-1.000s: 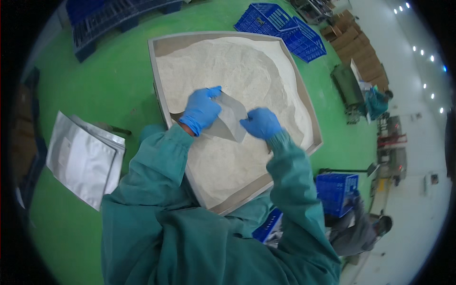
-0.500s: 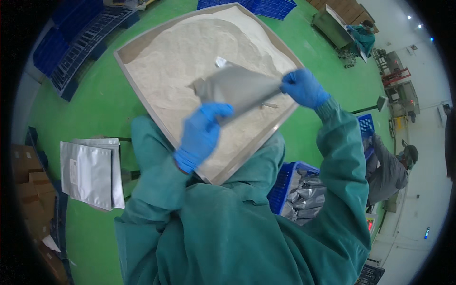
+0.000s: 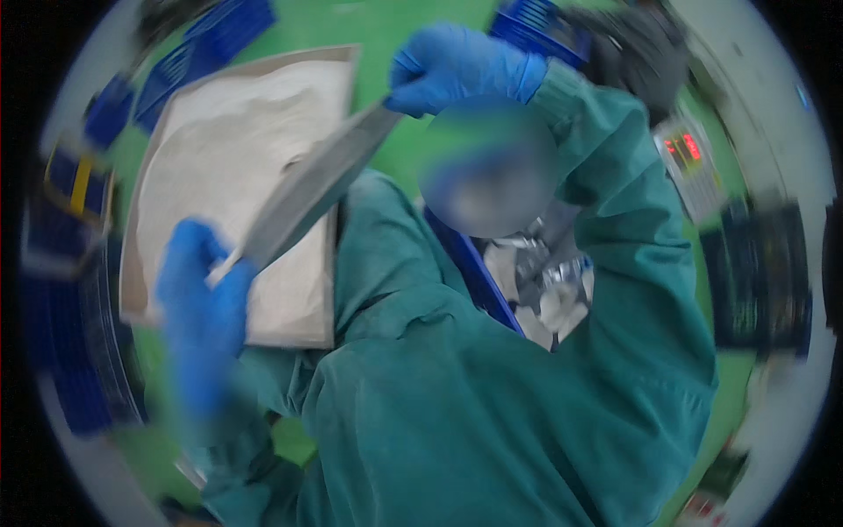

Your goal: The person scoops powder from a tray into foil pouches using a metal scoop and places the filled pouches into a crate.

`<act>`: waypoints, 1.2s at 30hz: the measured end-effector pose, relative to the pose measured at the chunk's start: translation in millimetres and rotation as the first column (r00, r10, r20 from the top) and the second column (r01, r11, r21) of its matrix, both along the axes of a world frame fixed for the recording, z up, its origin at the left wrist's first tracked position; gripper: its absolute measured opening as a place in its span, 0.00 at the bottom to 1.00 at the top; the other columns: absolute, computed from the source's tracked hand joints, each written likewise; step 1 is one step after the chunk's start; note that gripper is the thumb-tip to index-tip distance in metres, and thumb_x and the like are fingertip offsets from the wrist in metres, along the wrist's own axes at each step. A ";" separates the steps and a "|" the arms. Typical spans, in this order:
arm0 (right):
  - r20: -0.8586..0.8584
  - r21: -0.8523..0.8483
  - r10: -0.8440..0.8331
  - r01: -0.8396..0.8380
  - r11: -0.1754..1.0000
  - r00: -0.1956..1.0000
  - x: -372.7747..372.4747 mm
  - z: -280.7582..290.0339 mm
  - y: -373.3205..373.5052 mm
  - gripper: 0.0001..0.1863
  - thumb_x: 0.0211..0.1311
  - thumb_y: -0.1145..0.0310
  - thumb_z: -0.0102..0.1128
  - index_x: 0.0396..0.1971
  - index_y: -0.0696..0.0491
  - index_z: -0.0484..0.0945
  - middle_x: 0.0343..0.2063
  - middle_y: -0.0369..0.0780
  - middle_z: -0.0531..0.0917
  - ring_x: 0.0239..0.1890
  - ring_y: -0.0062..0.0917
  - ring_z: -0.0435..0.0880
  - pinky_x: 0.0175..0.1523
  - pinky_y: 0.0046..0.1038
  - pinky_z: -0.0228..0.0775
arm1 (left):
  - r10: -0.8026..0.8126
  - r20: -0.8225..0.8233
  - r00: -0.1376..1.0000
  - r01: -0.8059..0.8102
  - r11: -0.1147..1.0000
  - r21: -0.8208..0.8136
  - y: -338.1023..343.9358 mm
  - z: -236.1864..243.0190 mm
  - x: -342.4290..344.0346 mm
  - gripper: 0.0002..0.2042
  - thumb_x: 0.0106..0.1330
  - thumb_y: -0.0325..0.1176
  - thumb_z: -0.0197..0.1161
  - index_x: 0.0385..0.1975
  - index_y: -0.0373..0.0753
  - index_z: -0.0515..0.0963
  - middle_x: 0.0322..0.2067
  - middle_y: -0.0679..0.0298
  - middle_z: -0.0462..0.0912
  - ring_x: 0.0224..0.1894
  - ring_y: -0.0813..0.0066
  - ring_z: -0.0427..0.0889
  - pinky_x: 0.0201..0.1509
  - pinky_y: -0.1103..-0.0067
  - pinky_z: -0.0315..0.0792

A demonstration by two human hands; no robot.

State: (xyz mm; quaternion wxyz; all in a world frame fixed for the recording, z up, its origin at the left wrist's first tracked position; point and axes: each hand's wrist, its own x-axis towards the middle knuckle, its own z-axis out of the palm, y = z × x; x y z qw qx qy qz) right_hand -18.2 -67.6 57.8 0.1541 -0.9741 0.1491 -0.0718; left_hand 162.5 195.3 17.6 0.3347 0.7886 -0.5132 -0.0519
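A silver-grey foil pouch point(image 3: 320, 184) stretches slantwise between my two blue-gloved hands, above the right side of a shallow metal-rimmed tray point(image 3: 335, 263). My right hand point(image 3: 461, 72) is closed on the pouch's upper end, beyond the tray's edge. At its lower end, my left hand point(image 3: 206, 303) grips the pouch between thumb and fingers, over the tray and smeared by motion. Off-white powder point(image 3: 228, 193) fills the tray. Partly behind the pouch, a small thing in the powder cannot be made out.
Right of my knee stands a blue basket point(image 3: 479, 277) holding several silver pouches point(image 3: 549, 272). A scale with a red lit display point(image 3: 685, 151) is farther right. Blue crates point(image 3: 228, 35) stand at the far left. Someone in grey clothing point(image 3: 628, 57) is at the upper right.
My view has swung right, so the tray now appears farther left and the basket nearer the middle. The pouch stays in both hands, now seen narrower and steeper.
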 end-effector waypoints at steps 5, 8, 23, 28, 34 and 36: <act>0.105 -0.048 -0.366 0.372 0.927 0.925 -145.1 89.4 86.3 0.13 0.50 0.62 0.63 0.22 0.58 0.81 0.17 0.35 0.78 0.20 0.19 0.75 0.27 0.23 0.69 | -0.360 -0.071 0.930 0.360 0.933 -0.016 -16.4 66.0 -33.0 0.14 0.60 0.26 0.54 0.46 0.31 0.71 0.45 0.56 0.73 0.47 0.68 0.74 0.53 0.78 0.68; 0.200 0.141 -0.812 0.804 0.578 0.548 -195.9 96.0 91.6 0.11 0.52 0.64 0.62 0.21 0.58 0.81 0.16 0.35 0.77 0.19 0.20 0.74 0.27 0.25 0.69 | -0.673 -0.059 0.737 0.670 0.740 -0.061 -71.7 76.2 -54.4 0.17 0.66 0.32 0.51 0.52 0.33 0.70 0.52 0.55 0.72 0.55 0.67 0.72 0.58 0.75 0.69; -0.286 -0.194 -0.945 0.956 0.221 0.160 -520.7 -210.5 -31.6 0.16 0.54 0.55 0.56 0.30 0.54 0.82 0.31 0.47 0.82 0.35 0.42 0.81 0.43 0.38 0.72 | -0.900 -0.227 0.371 0.902 0.292 0.318 -232.5 -183.9 -448.6 0.19 0.56 0.44 0.49 0.33 0.36 0.81 0.35 0.47 0.81 0.39 0.50 0.80 0.44 0.64 0.73; -0.189 -0.114 -0.981 0.992 0.054 0.032 -492.9 -228.4 -31.6 0.19 0.54 0.53 0.56 0.29 0.55 0.82 0.31 0.48 0.82 0.36 0.42 0.81 0.45 0.38 0.72 | -0.778 -0.393 0.491 0.863 0.369 0.346 -238.9 -201.5 -426.5 0.22 0.55 0.49 0.52 0.34 0.35 0.81 0.34 0.47 0.81 0.38 0.50 0.81 0.43 0.63 0.73; -0.127 -0.392 -0.967 0.906 -0.157 -0.222 -437.6 -157.5 -10.5 0.21 0.56 0.52 0.55 0.38 0.55 0.79 0.33 0.48 0.82 0.35 0.42 0.81 0.44 0.38 0.71 | -0.862 -0.330 0.385 0.921 0.338 0.192 -224.6 -167.0 -319.3 0.24 0.59 0.53 0.52 0.27 0.32 0.78 0.26 0.48 0.79 0.33 0.50 0.80 0.38 0.64 0.71; 0.296 -0.026 -0.943 0.985 -0.168 -0.153 -389.5 -136.2 10.1 0.19 0.57 0.53 0.54 0.38 0.53 0.77 0.31 0.47 0.82 0.34 0.41 0.81 0.42 0.38 0.71 | -0.776 -0.397 0.490 0.871 0.445 0.206 -205.6 -154.6 -269.5 0.22 0.60 0.50 0.54 0.24 0.32 0.75 0.22 0.50 0.77 0.29 0.54 0.78 0.36 0.67 0.70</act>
